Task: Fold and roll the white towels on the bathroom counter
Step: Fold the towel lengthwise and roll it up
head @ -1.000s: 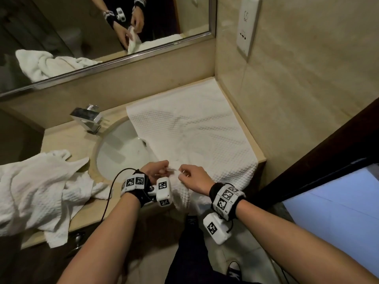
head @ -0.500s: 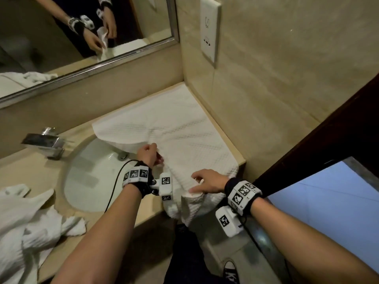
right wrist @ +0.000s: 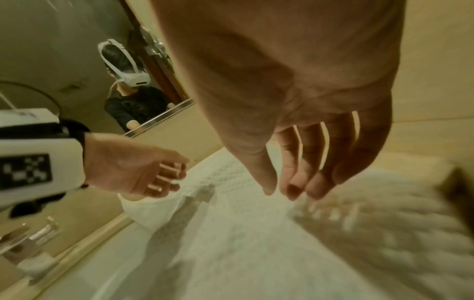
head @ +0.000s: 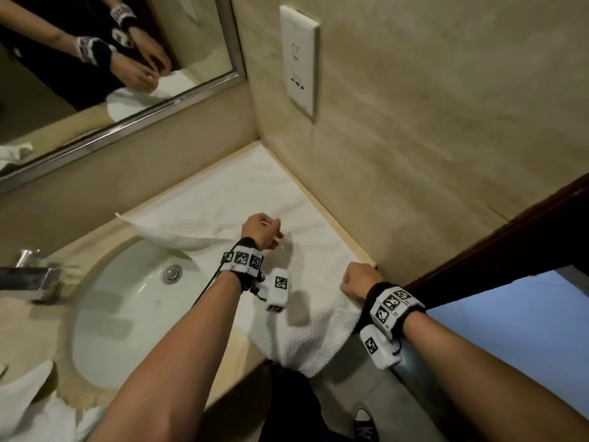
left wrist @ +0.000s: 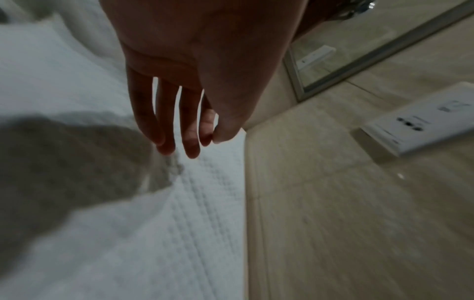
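A: Where is the white towel (head: pixel 242 205)?

B: It lies spread out on the table (head: pixel 83 250), in the corner where the two walls meet. One side of it hangs over the front edge of the table. Another edge reaches out over the rim of the sink (head: pixel 127 301).

A: What is the left hand (head: pixel 259 229) doing?

B: It is over the middle of the towel. Its fingers (left wrist: pixel 164 130) point down, nearly straight, with little gaps between them. The tips are right at the cloth. Its grip is loose, and it has hold of nothing that I can see.

A: And the right hand (head: pixel 358 282)?

B: It is near the front edge of the table, close to the side wall, on the part of the towel that starts to hang down. From the head view it looks like a fist, but the wrist view shows the fingers (right wrist: pixel 311 162) only a bit bent and pointing down at the cloth. Its grip looks loose too (that picture is blurry, so I cannot tell if it pinches the towel).

A: What else is there?

B: A shiny tap (head: pixel 32 275) stands at the left of the sink. More white towels (head: pixel 35 409) lie in a heap at the near left. A mirror (head: pixel 95 59) hangs behind the table, and a white wall socket (head: pixel 299 59) is on the side wall.
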